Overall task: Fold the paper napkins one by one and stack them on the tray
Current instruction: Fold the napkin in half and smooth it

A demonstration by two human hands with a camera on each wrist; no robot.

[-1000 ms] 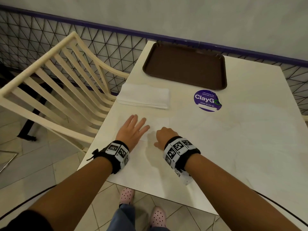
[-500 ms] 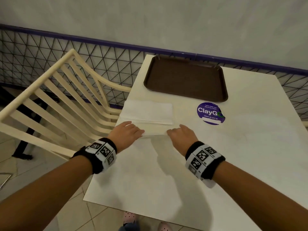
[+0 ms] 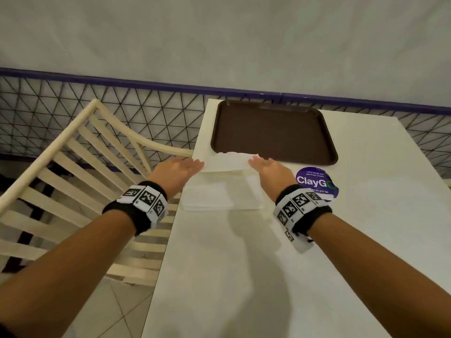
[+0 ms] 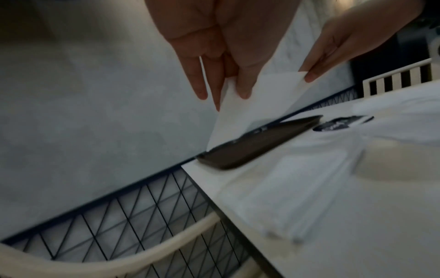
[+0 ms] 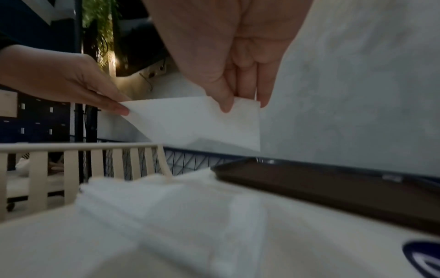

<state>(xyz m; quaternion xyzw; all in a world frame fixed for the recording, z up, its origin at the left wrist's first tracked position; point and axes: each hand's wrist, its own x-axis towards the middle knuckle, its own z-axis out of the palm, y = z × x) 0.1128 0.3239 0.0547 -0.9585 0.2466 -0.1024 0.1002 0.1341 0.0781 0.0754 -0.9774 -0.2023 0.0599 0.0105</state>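
A folded white napkin (image 3: pixel 228 161) (image 4: pixel 257 97) (image 5: pixel 197 120) hangs in the air between both hands, just short of the near rim of the brown tray (image 3: pixel 273 132) (image 4: pixel 257 144) (image 5: pixel 333 190). My left hand (image 3: pixel 180 169) (image 4: pixel 228 82) pinches the napkin's left end between thumb and fingers. My right hand (image 3: pixel 268 168) (image 5: pixel 240 101) pinches its right end the same way. Below and nearer lies the stack of white napkins (image 3: pixel 219 197) (image 5: pixel 166 210) on the table. The tray shows nothing on its visible bottom.
The white table (image 3: pixel 244 276) carries a round purple ClayGo sticker (image 3: pixel 316 181) right of the stack. A cream slatted chair (image 3: pixel 85 154) stands at the table's left edge. A black wire fence (image 3: pixel 73 113) and a grey wall lie behind the tray.
Both hands have left the near part of the table, taken the folded napkin by its ends and carried it forward over the stack to the tray's near rim.
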